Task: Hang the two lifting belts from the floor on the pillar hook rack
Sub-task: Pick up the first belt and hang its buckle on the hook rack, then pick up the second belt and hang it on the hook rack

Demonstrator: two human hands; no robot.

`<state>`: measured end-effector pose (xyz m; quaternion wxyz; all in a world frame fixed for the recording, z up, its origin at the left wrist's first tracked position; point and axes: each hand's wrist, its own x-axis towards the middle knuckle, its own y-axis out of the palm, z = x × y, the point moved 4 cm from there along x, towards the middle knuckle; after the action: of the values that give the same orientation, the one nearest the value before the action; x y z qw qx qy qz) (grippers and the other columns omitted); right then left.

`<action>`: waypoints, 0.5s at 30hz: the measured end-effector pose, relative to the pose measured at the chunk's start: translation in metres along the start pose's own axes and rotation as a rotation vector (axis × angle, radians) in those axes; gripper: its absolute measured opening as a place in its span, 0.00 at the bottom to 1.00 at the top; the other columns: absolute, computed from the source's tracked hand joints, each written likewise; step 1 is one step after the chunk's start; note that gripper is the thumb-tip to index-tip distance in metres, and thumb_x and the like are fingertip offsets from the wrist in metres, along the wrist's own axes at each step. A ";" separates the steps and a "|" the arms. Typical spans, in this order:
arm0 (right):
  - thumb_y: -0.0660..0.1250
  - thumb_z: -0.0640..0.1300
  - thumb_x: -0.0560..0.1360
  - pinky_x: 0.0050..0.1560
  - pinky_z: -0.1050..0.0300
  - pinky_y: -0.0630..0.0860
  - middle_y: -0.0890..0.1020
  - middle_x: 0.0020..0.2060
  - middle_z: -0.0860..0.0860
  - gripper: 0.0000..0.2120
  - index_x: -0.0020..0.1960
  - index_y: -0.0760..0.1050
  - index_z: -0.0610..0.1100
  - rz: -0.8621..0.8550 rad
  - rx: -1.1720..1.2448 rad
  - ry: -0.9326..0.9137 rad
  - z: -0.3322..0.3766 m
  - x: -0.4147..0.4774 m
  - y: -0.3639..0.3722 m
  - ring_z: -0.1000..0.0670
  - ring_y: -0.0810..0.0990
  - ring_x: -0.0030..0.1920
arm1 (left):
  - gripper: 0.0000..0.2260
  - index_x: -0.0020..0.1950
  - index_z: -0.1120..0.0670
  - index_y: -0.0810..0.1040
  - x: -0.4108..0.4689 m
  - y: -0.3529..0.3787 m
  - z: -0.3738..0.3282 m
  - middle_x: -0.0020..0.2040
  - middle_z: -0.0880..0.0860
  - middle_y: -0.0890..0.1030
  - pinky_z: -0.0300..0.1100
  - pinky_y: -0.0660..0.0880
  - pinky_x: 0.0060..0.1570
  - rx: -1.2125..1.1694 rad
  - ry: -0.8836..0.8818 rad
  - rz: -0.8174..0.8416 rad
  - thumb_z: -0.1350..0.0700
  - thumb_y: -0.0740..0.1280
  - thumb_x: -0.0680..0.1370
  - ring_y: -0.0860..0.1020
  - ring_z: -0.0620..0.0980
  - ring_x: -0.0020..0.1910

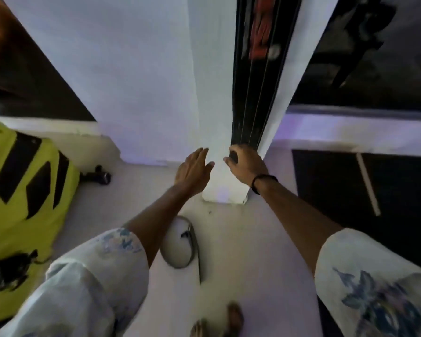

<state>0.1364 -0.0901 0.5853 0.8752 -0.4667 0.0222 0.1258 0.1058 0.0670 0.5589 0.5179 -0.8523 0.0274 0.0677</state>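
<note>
Against the white pillar (214,132), left hand (192,171) flat, fingers spread, empty. Right hand (247,164) curled around the lower end of a black belt (258,76) hanging down the pillar face. Second belt (192,242) coiled on floor (253,251) near pillar base.

- The right hand (247,164) curls over a small dark thing at its fingertips (231,155); what it is cannot be told.
- Above those fingers, a dark strip (255,93) on the pillar (214,117) blurs into red shapes, cut off by the top edge.
- Below the left hand (192,171), the forearm hides part of a belt (190,242).
- A bare foot (233,319) blurs at the bottom edge.
</note>
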 end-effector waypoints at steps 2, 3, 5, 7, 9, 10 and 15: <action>0.63 0.51 0.80 0.70 0.46 0.69 0.72 0.72 0.45 0.24 0.73 0.69 0.42 0.102 -0.012 0.010 -0.044 0.002 0.084 0.43 0.69 0.72 | 0.25 0.80 0.56 0.58 0.001 0.072 0.055 0.80 0.57 0.62 0.55 0.63 0.73 0.043 -0.038 0.062 0.48 0.56 0.84 0.61 0.58 0.78; 0.63 0.51 0.80 0.72 0.46 0.66 0.68 0.75 0.45 0.25 0.74 0.67 0.42 0.149 -0.018 0.014 -0.066 0.004 0.128 0.44 0.65 0.75 | 0.25 0.79 0.56 0.58 0.001 0.109 0.085 0.79 0.57 0.62 0.56 0.64 0.72 0.057 -0.063 0.089 0.48 0.56 0.84 0.61 0.58 0.78; 0.62 0.51 0.80 0.75 0.47 0.63 0.63 0.78 0.45 0.27 0.76 0.64 0.44 0.227 -0.030 0.021 -0.108 0.006 0.215 0.45 0.59 0.78 | 0.25 0.79 0.56 0.58 0.001 0.184 0.146 0.79 0.57 0.62 0.56 0.64 0.72 0.060 -0.120 0.155 0.49 0.56 0.84 0.61 0.58 0.78; 0.61 0.52 0.80 0.75 0.47 0.62 0.61 0.79 0.46 0.27 0.77 0.62 0.45 0.293 -0.039 0.025 -0.145 0.013 0.303 0.45 0.57 0.79 | 0.25 0.79 0.57 0.57 -0.001 0.260 0.211 0.79 0.57 0.61 0.56 0.62 0.73 0.064 -0.171 0.221 0.51 0.56 0.84 0.60 0.59 0.78; 0.61 0.52 0.80 0.75 0.48 0.63 0.60 0.79 0.46 0.27 0.77 0.62 0.45 0.356 -0.028 0.027 -0.176 0.018 0.391 0.44 0.58 0.78 | 0.25 0.79 0.59 0.58 -0.009 0.336 0.276 0.79 0.60 0.62 0.53 0.60 0.74 0.040 -0.222 0.262 0.52 0.57 0.84 0.60 0.59 0.78; 0.62 0.51 0.80 0.75 0.48 0.62 0.60 0.79 0.46 0.27 0.77 0.62 0.45 0.379 -0.014 0.031 -0.191 0.018 0.432 0.44 0.58 0.78 | 0.25 0.78 0.60 0.58 -0.014 0.374 0.306 0.78 0.60 0.63 0.52 0.60 0.75 0.018 -0.250 0.276 0.52 0.57 0.84 0.60 0.59 0.78; 0.61 0.51 0.81 0.74 0.49 0.62 0.60 0.79 0.46 0.25 0.77 0.63 0.47 0.453 0.001 -0.001 -0.256 0.027 0.587 0.44 0.58 0.78 | 0.27 0.78 0.59 0.61 -0.025 0.523 0.415 0.77 0.58 0.65 0.50 0.61 0.72 -0.186 -0.505 0.229 0.47 0.59 0.83 0.64 0.57 0.76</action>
<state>0.0415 0.0176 -0.0389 0.8248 -0.4492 0.1260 0.3195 -0.0166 0.1926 -0.0858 0.4170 -0.8437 -0.0124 0.3379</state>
